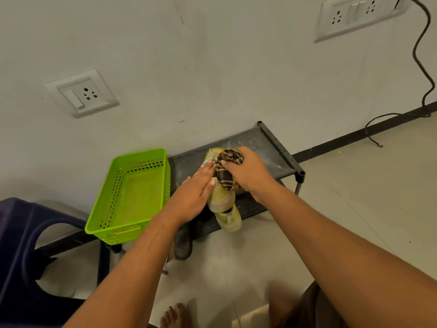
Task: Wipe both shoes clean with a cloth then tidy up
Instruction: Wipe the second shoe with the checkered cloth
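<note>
Black rack (260,143): right grip (251,172) clutches cloth (225,176) atop shoe (220,201); left grip (192,197) touching shoe.

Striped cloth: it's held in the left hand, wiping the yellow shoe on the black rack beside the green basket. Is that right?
Not quite. The head view shows the striped cloth gripped in the right hand, not the left; the left hand rests flat on the yellow shoe. The rest holds: the shoe is on the black rack beside the green basket.

Green basket (132,197) just left of shoes (222,202)
</note>
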